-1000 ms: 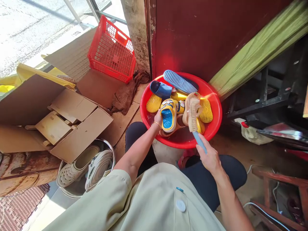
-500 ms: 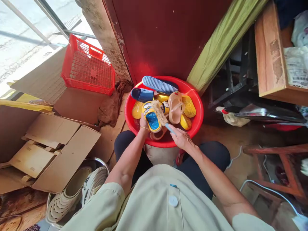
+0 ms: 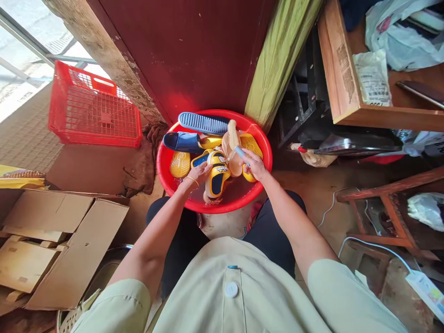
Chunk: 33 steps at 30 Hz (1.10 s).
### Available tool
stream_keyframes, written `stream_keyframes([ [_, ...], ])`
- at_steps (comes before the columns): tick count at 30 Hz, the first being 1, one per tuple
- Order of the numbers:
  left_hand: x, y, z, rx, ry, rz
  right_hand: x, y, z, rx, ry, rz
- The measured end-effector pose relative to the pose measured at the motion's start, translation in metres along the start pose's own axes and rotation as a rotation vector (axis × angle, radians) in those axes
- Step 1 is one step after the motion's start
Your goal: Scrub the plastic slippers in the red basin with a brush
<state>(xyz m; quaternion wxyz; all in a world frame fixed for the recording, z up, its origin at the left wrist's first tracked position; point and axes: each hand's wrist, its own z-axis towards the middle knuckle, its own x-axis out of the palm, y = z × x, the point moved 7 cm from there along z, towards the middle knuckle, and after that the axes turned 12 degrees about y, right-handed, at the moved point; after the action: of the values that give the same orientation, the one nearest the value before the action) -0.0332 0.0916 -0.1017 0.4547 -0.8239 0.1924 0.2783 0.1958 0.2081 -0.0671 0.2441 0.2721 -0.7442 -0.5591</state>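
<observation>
In the head view a red basin (image 3: pixel 162 172) holds shoes and water. My right hand (image 3: pixel 255 165) grips the pale blue handle of a brush (image 3: pixel 233 133), whose tan bristle end points up over a beige clog (image 3: pixel 229 150). My left hand (image 3: pixel 201 173) has its fingers stretched out at the left side of a yellow and black clog (image 3: pixel 219 173), touching or just over it. Behind that hand lies another yellow clog with a blue inside (image 3: pixel 200 160). Blue slippers (image 3: pixel 203 124) lie at the basin's back, and yellow soles (image 3: pixel 180 164) show at both sides.
A red crate (image 3: pixel 100 111) and opened cardboard boxes (image 3: pixel 79 240) are on the left. A dark red door (image 3: pixel 194 51) and a green curtain (image 3: pixel 277 60) stand behind the basin. At right are a wooden drawer (image 3: pixel 385 115), a reddish stool (image 3: pixel 395 212) and a white power strip (image 3: pixel 426 291).
My left hand has let go of the yellow clog with the blue inside. My right hand has moved the brush off that clog and turned it upward over the beige clog. The view has shifted right.
</observation>
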Motion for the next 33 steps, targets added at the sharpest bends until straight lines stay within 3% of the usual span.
stream_keyframes([
  [3, 0.017, 0.015, -0.002, -0.001, 0.158, 0.157, 0.003, -0.008, 0.010, 0.058, 0.064, 0.157],
  [5, 0.020, 0.023, -0.006, -0.029, 0.138, 0.215, 0.001, -0.010, 0.016, 0.085, 0.081, 0.224],
  [8, 0.007, 0.027, -0.008, -0.039, 0.004, 0.279, -0.007, -0.010, 0.021, 0.102, 0.080, 0.294],
  [12, -0.038, 0.037, -0.010, -0.095, -0.342, 0.320, -0.014, -0.009, 0.018, 0.084, 0.121, 0.324],
  [14, -0.050, 0.048, -0.007, -0.188, -0.396, 0.353, -0.015, -0.011, 0.016, 0.065, 0.119, 0.270],
  [18, -0.038, 0.066, 0.005, -0.331, -0.250, 0.383, -0.006, -0.020, 0.011, 0.022, 0.056, -0.028],
  [23, -0.028, 0.071, 0.007, -0.401, -0.250, 0.369, 0.018, -0.039, 0.006, 0.046, 0.104, -0.337],
  [28, -0.027, 0.070, 0.007, -0.389, -0.189, 0.329, 0.013, -0.045, 0.004, 0.064, 0.084, -0.431],
  [31, -0.028, 0.075, 0.007, -0.368, -0.112, 0.148, 0.010, -0.045, 0.003, 0.072, 0.082, -0.436],
  [33, -0.035, 0.077, 0.003, -0.321, -0.130, 0.014, 0.010, -0.045, 0.003, 0.083, 0.083, -0.456],
])
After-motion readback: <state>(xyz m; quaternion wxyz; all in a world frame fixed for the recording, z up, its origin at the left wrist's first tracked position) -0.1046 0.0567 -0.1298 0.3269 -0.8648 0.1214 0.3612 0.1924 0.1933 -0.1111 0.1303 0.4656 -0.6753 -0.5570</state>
